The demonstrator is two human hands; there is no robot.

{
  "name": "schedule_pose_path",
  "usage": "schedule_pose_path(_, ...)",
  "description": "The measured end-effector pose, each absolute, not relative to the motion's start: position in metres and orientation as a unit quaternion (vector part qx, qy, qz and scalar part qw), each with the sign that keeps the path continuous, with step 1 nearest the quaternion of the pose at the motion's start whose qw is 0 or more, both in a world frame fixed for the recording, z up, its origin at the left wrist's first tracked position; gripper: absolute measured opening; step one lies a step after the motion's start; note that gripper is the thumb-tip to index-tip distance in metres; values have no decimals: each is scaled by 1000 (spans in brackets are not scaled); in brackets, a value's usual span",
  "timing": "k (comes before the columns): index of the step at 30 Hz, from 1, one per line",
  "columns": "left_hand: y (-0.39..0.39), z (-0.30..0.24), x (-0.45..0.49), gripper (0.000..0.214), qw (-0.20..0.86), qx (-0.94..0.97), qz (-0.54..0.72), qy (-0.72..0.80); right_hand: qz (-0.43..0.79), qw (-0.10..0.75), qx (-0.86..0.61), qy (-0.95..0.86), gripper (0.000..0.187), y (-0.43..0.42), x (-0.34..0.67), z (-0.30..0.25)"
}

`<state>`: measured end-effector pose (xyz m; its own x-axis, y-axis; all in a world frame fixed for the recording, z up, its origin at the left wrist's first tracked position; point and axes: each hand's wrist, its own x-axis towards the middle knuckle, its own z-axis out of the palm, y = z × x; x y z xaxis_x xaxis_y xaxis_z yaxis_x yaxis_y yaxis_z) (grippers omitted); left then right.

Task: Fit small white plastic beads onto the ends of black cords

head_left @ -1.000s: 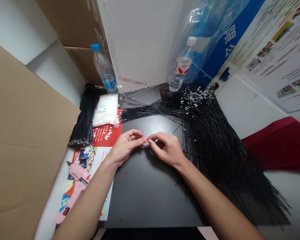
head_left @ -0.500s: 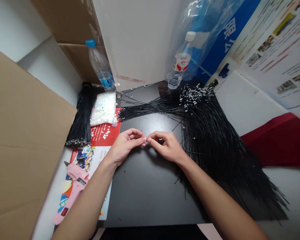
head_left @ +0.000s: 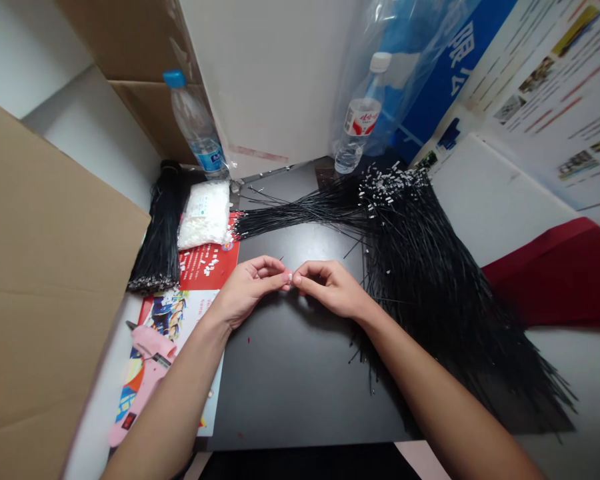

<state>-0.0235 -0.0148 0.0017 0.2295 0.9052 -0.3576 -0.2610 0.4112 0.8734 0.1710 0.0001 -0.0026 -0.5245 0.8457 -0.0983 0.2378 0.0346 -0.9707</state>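
My left hand (head_left: 250,287) and my right hand (head_left: 330,288) meet fingertip to fingertip over the black mat (head_left: 290,380). The left thumb and forefinger pinch a tiny white piece (head_left: 289,275). The right hand's fingers are pinched on the end of a thin black wire, which is hard to make out against the mat. To the right lies a wide heap of black wires with white tips (head_left: 430,273). A loose fan of bare black wires (head_left: 290,217) lies just beyond my hands.
A tied bundle of black wires (head_left: 161,237) and a bag of white pieces (head_left: 205,215) lie at the back left, on a red printed sheet (head_left: 205,267). A pink glue gun (head_left: 143,380) lies near left. Two water bottles (head_left: 195,127) (head_left: 360,120), cardboard (head_left: 40,287) and red cloth (head_left: 555,273) surround the mat.
Both hands stay pinched together in nearly the same spot. The camera has tilted slightly, so the scene has shifted a little in the picture.
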Motion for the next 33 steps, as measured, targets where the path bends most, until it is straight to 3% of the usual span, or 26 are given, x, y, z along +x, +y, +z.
schedule_pose_path(33,-16,-3,-20,32,713,356,388,463,641,199,-348,-654,38,7,175,0)
